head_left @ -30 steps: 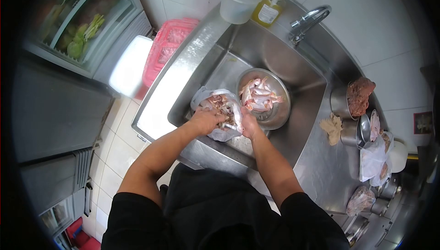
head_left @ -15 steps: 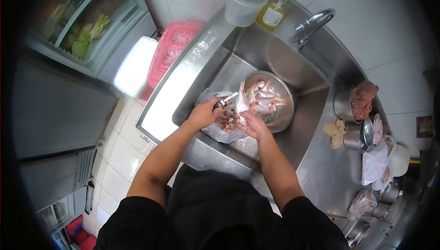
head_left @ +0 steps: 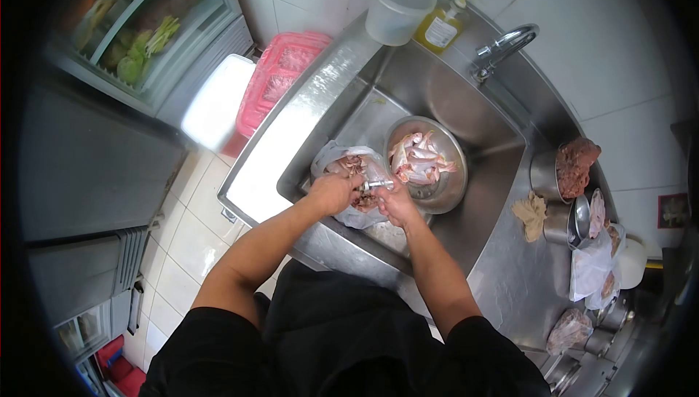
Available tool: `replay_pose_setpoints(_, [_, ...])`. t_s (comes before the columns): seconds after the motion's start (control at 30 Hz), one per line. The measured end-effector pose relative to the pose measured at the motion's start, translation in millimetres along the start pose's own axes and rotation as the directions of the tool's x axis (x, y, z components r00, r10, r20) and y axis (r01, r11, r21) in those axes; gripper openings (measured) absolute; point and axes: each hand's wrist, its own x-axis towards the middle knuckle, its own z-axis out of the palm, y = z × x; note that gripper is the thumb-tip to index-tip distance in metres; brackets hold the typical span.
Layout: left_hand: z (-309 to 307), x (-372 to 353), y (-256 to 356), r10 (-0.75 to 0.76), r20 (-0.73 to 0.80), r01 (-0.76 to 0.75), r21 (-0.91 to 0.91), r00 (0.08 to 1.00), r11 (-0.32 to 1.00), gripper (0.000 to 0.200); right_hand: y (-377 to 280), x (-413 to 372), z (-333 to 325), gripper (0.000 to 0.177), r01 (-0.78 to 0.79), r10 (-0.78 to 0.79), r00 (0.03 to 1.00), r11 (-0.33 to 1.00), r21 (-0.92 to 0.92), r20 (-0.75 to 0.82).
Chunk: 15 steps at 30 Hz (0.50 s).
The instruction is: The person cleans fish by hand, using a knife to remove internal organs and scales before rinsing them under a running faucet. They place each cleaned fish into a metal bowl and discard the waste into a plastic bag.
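My left hand (head_left: 335,194) is closed on a shiny metal tool (head_left: 375,184), which looks like scissors and reaches across to my right hand. My right hand (head_left: 397,202) is closed, its fingers wrapped round what seems to be a small pale fish, mostly hidden by the hand and the tool. Both hands are over a white plastic bag (head_left: 331,154) holding reddish-brown fish scraps (head_left: 355,163). Beside it in the sink, a steel bowl (head_left: 459,192) holds several small pinkish fish (head_left: 421,160).
The steel sink (head_left: 472,113) surrounds the bag and bowl. Behind it are a clear plastic tub (head_left: 397,15), a yellow soap bottle (head_left: 441,27) and a faucet (head_left: 502,49). On the right counter are a brown cloth (head_left: 530,215), a pot of raw meat (head_left: 577,168) and plastic bags (head_left: 591,262).
The fish that stood up from my right hand has dropped lower, over the bag. My hands have come closer together, and the metal tool now lies between them.
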Motion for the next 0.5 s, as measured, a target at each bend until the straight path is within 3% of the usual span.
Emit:
replay_pose_setpoints(0.1, [-6, 3, 1, -0.057, 0.053, 0.059, -0.054, 0.997, 0.997, 0.034, 2, -4, -1, 0.057, 0.028, -0.028, 0.999, 1.0, -0.001, 0.026])
replay_pose_setpoints(0.2, [-11, 9, -3, -0.165, -0.023, 0.16, -0.145, 0.986, 0.976, 0.035, 4, 0, -9, 0.059, 0.049, -0.047, 0.996, 0.999, -0.021, 0.07])
replay_pose_setpoints(0.3, [3, 3, 4, 0.043, -0.025, -0.044, -0.039, 0.999, 0.998, 0.035, 5, 5, -14, 0.062, 0.06, -0.054, 0.996, 0.994, -0.095, 0.064])
replay_pose_setpoints(0.33, [1, 2, 6, 0.037, 0.033, -0.036, -0.049, 0.999, 0.998, 0.036, 6, 4, -13, 0.063, 0.051, -0.046, 0.998, 0.987, -0.15, 0.039])
replay_pose_setpoints(0.43, [2, 6, -6, 0.013, -0.08, -0.024, -0.136, 0.997, 0.99, 0.036, 8, 2, -13, 0.066, 0.031, -0.029, 1.0, 0.966, -0.256, 0.013])
replay_pose_setpoints(0.5, [6, 6, -2, 0.003, -0.009, -0.003, -0.041, 1.0, 0.999, 0.036, 7, 4, -13, 0.067, 0.033, -0.018, 0.998, 0.969, -0.246, 0.06])
